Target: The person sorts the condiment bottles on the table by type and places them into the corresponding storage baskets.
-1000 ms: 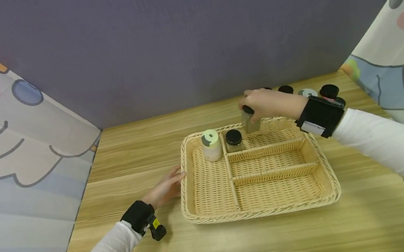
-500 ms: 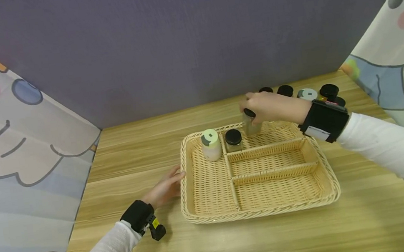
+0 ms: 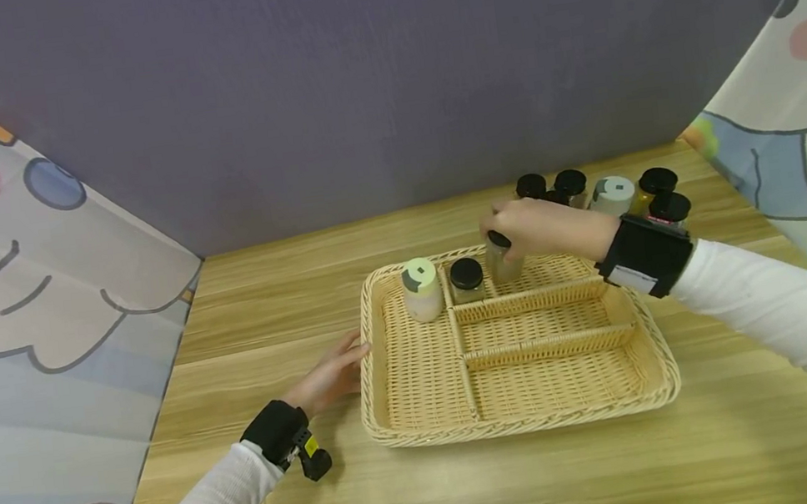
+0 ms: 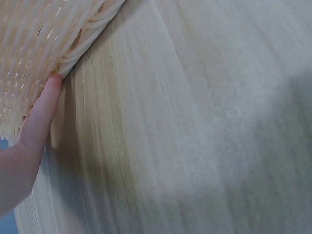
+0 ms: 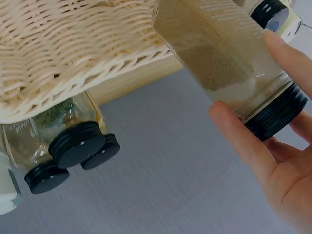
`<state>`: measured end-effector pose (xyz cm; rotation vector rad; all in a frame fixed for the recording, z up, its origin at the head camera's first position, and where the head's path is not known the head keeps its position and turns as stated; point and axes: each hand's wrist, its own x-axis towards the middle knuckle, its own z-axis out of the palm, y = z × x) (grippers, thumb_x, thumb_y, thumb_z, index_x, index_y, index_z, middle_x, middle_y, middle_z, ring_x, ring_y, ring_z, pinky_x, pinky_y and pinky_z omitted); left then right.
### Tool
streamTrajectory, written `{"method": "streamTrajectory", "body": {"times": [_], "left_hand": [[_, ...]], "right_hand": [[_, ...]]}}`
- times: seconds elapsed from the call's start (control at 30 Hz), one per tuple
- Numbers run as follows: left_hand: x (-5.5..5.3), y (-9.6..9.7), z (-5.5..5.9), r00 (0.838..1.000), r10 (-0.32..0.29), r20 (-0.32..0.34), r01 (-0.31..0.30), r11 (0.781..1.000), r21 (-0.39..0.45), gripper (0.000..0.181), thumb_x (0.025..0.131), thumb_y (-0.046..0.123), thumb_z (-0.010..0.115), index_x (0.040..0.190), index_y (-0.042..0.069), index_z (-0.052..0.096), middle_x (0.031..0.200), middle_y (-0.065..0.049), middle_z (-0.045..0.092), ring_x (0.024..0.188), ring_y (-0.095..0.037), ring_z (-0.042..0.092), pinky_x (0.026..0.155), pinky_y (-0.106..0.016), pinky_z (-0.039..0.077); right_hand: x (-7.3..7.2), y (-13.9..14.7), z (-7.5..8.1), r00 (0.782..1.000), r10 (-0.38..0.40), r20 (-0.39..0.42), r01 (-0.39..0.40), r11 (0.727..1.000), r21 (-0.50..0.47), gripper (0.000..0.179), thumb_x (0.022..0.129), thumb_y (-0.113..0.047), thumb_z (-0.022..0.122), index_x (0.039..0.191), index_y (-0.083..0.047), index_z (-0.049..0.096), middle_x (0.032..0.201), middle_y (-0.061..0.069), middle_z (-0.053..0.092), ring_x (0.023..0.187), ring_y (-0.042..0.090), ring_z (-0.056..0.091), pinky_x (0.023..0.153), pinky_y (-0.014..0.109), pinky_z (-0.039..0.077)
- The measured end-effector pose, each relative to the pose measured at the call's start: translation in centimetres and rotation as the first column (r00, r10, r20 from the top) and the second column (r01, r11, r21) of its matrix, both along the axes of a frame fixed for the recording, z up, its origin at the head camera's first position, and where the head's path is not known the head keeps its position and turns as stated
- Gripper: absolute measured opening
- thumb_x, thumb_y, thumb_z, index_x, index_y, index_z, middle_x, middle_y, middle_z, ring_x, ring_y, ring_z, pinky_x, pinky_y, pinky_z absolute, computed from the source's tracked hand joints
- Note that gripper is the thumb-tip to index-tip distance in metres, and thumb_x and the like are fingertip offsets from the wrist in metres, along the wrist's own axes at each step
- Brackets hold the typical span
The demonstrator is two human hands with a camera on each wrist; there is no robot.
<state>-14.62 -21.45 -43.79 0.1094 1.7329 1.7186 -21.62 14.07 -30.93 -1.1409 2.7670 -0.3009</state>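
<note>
My right hand pinches a clear spice jar near its black lid, with brownish powder inside. That jar is in the back right compartment of a wicker basket; whether its base touches the bottom is hidden. Beside it in the same compartment stands a shorter black-lidded jar. A white jar with a pale green lid stands in the long left compartment. My left hand touches the basket's left side, and in the left wrist view a finger presses just under the woven rim.
Behind the basket on the right, several jars stand on the wooden table, including a white one with a grey-white lid and a black-lidded one. A dark grey panel rises along the table's back edge.
My right hand has come slightly down and toward me with the spice jar, which sits lower in the basket. More of the jars behind it show. The left hand stays in place.
</note>
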Motion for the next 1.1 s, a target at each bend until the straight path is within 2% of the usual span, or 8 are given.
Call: {"method": "streamTrajectory", "body": {"times": [0.27,0.63,0.8,1.0,1.1], "left_hand": [[0.1,0.1,0.1,1.000,0.007,0.003,-0.007,1.000,-0.013,0.049,0.095,0.026,0.037,0.137,0.016,0.013,0.138,-0.023,0.029,0.122,-0.035,0.032,0.094,-0.060,0.032],[0.1,0.1,-0.1,1.000,0.001,-0.003,-0.001,1.000,-0.015,0.049,0.096,0.026,0.036,0.137,0.016,0.013,0.138,-0.024,0.029,0.121,-0.034,0.032,0.095,-0.059,0.033],[0.2,0.2,0.0,1.000,0.011,-0.005,-0.012,1.000,-0.019,0.048,0.095,0.026,0.037,0.137,0.016,0.014,0.136,-0.024,0.031,0.120,-0.033,0.034,0.094,-0.058,0.033],[0.3,0.2,-0.1,1.000,0.023,0.002,-0.023,0.999,-0.023,0.049,0.095,0.027,0.038,0.136,0.017,0.015,0.136,-0.024,0.032,0.119,-0.032,0.036,0.095,-0.057,0.034],[0.3,0.2,-0.1,1.000,0.020,0.001,-0.020,1.000,-0.019,0.049,0.095,0.027,0.038,0.137,0.017,0.015,0.136,-0.024,0.032,0.120,-0.033,0.035,0.095,-0.058,0.033]], "right_hand": [[0.1,-0.2,-0.9,1.000,-0.005,0.015,0.005,1.000,0.002,0.045,0.066,-0.010,0.074,0.105,-0.001,0.055,0.096,0.021,0.052,0.070,0.023,0.055,0.059,0.035,0.052],[0.5,-0.5,-2.1,1.000,-0.004,0.007,0.004,0.999,0.032,0.044,0.067,-0.012,0.074,0.105,-0.002,0.055,0.110,0.034,0.048,0.067,0.026,0.058,0.061,0.035,0.054],[0.5,-0.5,-2.7,1.000,0.007,-0.008,-0.007,0.999,0.033,0.044,0.066,-0.012,0.075,0.104,-0.002,0.055,0.109,0.033,0.049,0.067,0.026,0.057,0.060,0.035,0.054],[0.5,-0.5,-3.3,1.000,0.016,-0.015,-0.016,1.000,0.027,0.044,0.066,-0.012,0.075,0.105,-0.003,0.056,0.110,0.032,0.051,0.078,0.031,0.058,0.067,0.038,0.054],[0.6,-0.6,-3.5,1.000,0.023,-0.021,-0.023,1.000,0.012,0.043,0.065,-0.012,0.075,0.103,-0.003,0.057,0.105,0.027,0.054,0.078,0.029,0.058,0.067,0.038,0.053]]}}
